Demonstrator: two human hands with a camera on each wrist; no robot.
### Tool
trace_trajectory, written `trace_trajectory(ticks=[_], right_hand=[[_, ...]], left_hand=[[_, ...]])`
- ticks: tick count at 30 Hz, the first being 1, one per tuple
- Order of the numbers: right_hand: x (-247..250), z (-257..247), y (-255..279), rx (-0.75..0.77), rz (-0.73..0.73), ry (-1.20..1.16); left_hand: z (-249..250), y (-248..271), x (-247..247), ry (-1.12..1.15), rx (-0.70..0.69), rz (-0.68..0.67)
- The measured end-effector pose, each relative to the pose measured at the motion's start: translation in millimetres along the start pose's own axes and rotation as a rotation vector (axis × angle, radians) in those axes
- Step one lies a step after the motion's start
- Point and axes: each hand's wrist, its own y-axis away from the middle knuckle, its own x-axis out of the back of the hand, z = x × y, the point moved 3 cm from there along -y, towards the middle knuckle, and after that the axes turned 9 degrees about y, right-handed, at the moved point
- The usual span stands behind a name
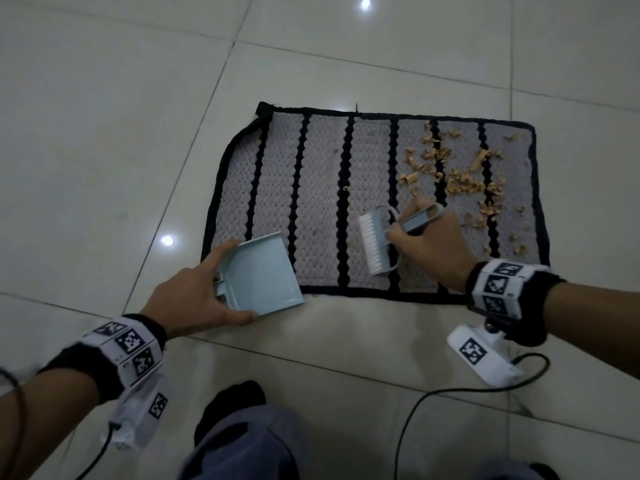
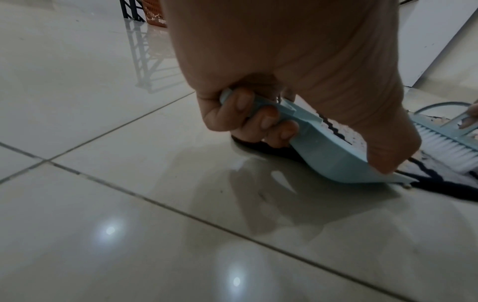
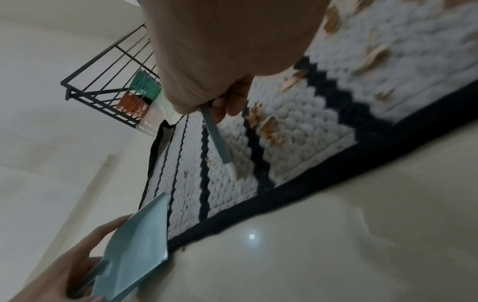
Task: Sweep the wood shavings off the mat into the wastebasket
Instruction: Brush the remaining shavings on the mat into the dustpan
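Note:
A grey mat (image 1: 322, 188) with black stripes lies on the tiled floor. Wood shavings (image 1: 460, 174) are scattered over its right part. My left hand (image 1: 216, 289) grips the handle of a light-blue dustpan (image 1: 259, 275), index finger along its side, fingers (image 2: 258, 118) curled under. The dustpan (image 2: 336, 151) sits tilted at the mat's near left corner. My right hand (image 1: 412, 226) grips the handle of a light-blue brush (image 1: 377, 240). Its white bristles rest on the mat just left of the shavings (image 3: 269, 126). No wastebasket is identifiable in the head view.
A black wire rack (image 3: 103, 81) stands on the floor beyond the mat's far left end, with a green basket (image 3: 145, 85) and an orange basket (image 3: 131, 104) by it. My knees (image 1: 242, 445) and black cables (image 1: 450, 393) are near the bottom of the head view.

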Motion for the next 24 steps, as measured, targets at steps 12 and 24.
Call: trace_trajectory(ticks=[12,24], right_hand=[[-42,-36,-11,0.068,-0.081,-0.081],[-1,-22,-36,-0.011,0.189,-0.119]], left_hand=[[33,-23,-3,0.039,-0.1,0.006],[55,-51,-4,0.027,-0.131,0.001]])
